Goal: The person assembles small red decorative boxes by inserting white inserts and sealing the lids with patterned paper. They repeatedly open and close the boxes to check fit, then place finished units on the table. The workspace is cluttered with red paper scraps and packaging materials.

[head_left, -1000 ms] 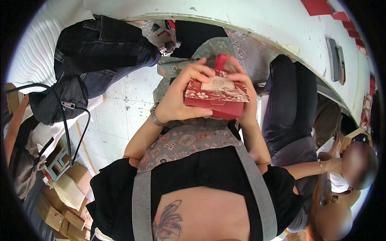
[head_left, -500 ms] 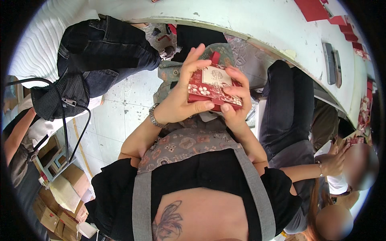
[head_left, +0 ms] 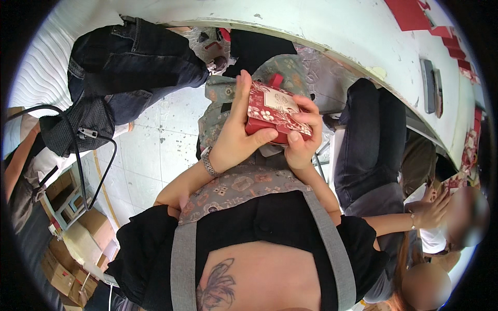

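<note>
Between my two hands, above my lap, is a small red gift box (head_left: 277, 111) with white flower print, a cream label and a red ribbon tab (head_left: 276, 80) sticking up at its far edge. My left hand (head_left: 239, 127) is pressed along the box's left side, its thumb at the near edge and its fingers upright. Around the right side closes my right hand (head_left: 305, 129), fingers over the lid and thumb on the near face. The box's underside is hidden.
A white worktable (head_left: 332, 31) curves across the far side and right, bearing red box pieces (head_left: 407, 20) and a phone-like grey object (head_left: 427, 85). People sit close on both sides. Cardboard boxes (head_left: 57, 269) are stacked at the lower left.
My left hand's fingers have straightened and drawn together along the box's side. The box has tilted slightly, showing more of its near red face. My right hand still grips it.
</note>
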`<act>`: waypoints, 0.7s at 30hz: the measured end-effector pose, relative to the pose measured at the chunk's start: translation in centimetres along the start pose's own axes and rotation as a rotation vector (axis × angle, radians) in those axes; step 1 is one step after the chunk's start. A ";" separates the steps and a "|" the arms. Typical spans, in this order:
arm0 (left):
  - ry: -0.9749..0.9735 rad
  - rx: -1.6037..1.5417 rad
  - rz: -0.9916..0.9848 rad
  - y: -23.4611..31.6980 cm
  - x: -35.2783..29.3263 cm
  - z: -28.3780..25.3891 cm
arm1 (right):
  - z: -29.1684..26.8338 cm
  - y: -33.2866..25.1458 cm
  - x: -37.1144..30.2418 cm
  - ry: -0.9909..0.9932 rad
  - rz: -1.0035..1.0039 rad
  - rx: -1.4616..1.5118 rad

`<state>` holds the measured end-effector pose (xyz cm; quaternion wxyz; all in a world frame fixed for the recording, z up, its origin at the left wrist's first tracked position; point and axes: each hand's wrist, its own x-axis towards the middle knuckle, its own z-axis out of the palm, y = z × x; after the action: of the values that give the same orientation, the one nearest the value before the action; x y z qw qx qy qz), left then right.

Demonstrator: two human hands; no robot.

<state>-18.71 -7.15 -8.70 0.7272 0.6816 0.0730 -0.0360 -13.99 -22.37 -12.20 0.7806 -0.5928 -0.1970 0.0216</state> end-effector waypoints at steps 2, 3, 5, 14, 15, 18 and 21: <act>0.018 -0.026 0.045 0.6 0.0 0.4 | -0.3 0.1 0.3 -0.055 -0.008 0.091; 0.033 0.082 0.095 0.6 0.1 0.3 | -0.6 0.0 0.9 -0.123 0.005 0.053; 0.063 0.299 0.195 0.3 0.7 -0.9 | -1.1 -0.4 2.1 -0.259 0.031 -0.023; 0.120 0.052 0.187 -0.6 1.3 -1.7 | 0.2 -1.3 2.6 -0.310 0.124 -0.108; 0.109 0.038 0.164 -0.7 1.5 -2.1 | 0.1 -1.2 2.7 -0.310 0.135 -0.116; 0.182 -0.176 0.222 -1.1 1.5 -2.0 | 0.6 -1.6 2.3 -0.263 0.247 -0.070; 0.205 -0.280 0.285 -1.4 1.9 -2.1 | 0.7 -1.5 1.1 -0.208 0.233 -0.301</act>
<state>-17.16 -5.07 -10.49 0.8012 0.5776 0.0535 0.1470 -13.46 -21.88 -10.32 0.6509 -0.7160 -0.2076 0.1433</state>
